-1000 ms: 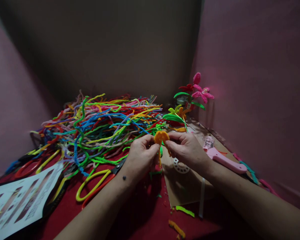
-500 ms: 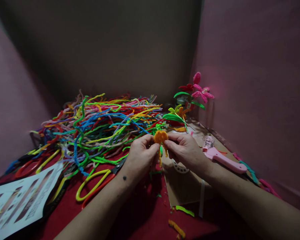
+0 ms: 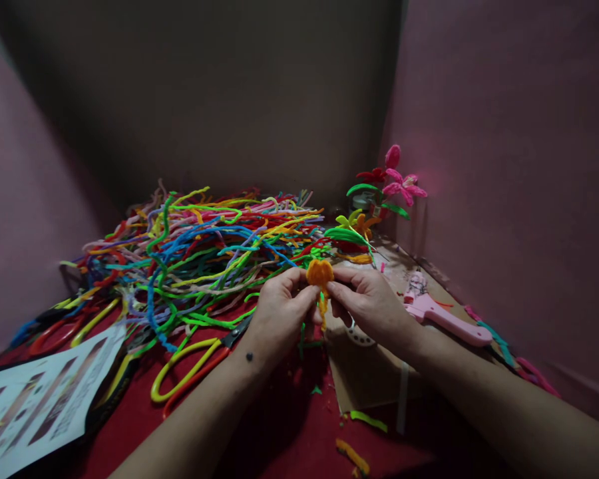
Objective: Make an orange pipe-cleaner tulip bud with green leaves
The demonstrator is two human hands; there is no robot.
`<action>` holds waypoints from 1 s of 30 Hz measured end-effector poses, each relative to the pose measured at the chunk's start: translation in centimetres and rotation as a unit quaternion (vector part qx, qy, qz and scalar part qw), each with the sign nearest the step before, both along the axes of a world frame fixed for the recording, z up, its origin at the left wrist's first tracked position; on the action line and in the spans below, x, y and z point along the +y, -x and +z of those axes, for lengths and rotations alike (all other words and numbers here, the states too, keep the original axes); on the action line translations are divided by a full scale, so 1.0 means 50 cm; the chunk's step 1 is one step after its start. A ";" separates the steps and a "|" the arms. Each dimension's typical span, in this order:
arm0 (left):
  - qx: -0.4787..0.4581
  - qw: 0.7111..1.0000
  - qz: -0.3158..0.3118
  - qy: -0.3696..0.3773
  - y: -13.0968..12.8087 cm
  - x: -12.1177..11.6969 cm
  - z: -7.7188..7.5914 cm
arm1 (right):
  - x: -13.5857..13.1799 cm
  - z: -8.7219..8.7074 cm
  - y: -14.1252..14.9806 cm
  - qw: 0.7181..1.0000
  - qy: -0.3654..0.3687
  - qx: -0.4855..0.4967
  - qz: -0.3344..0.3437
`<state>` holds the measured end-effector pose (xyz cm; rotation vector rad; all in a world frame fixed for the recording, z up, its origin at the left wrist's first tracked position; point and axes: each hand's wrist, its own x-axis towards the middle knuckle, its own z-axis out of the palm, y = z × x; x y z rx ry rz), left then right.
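Observation:
Between my two hands is an orange pipe cleaner [image 3: 320, 271], bent into a rounded, lobed shape with its tail ends hanging below. My left hand [image 3: 284, 311] pinches its left side between thumb and fingers. On the right side, my right hand [image 3: 367, 299] grips it the same way, closed at the fingertips. Beside my left wrist lie scissors [image 3: 186, 362] with yellow and red handles, partly covered by that forearm. Past my hands, a large heap of coloured pipe cleaners [image 3: 214, 246] spreads over the red cloth [image 3: 279, 419].
Pipe-cleaner flowers [image 3: 404, 185] stand at the back right. A pink glue gun [image 3: 446, 320] rests on the cardboard [image 3: 364, 386] beside my right forearm. A printed sheet [image 3: 44, 399] lies at the left. Orange [image 3: 352, 456] and green scraps [image 3: 368, 420] lie in front. Walls rise on both sides.
The orange tail ends hung apart and now hang close together, seemingly twisted. The lobed top looks rounder and sits slightly further left. Both hands keep their grip.

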<state>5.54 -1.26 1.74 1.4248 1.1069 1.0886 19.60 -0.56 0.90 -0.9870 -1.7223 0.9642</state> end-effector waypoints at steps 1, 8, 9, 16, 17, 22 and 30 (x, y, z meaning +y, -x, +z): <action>-0.004 1.000 -0.002 0.004 0.000 0.000 0.000 | 0.000 0.000 0.001 1.000 0.003 0.005 0.004; -0.028 0.999 -0.012 0.023 0.002 -0.003 0.003 | 0.003 0.001 0.010 0.990 0.092 0.105 0.028; -0.033 0.999 -0.010 0.021 0.003 -0.003 0.003 | 0.004 0.000 0.010 0.986 0.109 0.124 0.033; -0.043 0.999 0.018 0.009 0.003 -0.003 0.004 | 0.008 -0.009 0.009 0.973 0.145 0.171 0.061; -0.041 0.999 0.021 0.011 0.003 -0.003 0.004 | 0.006 -0.008 0.010 0.973 0.150 0.165 0.052; -0.044 0.998 0.035 0.014 0.006 -0.001 0.002 | 0.000 0.001 0.013 0.976 0.165 0.138 0.032; -0.037 0.998 0.043 0.018 0.007 0.000 0.003 | -0.001 -0.007 0.014 0.961 0.219 0.156 0.064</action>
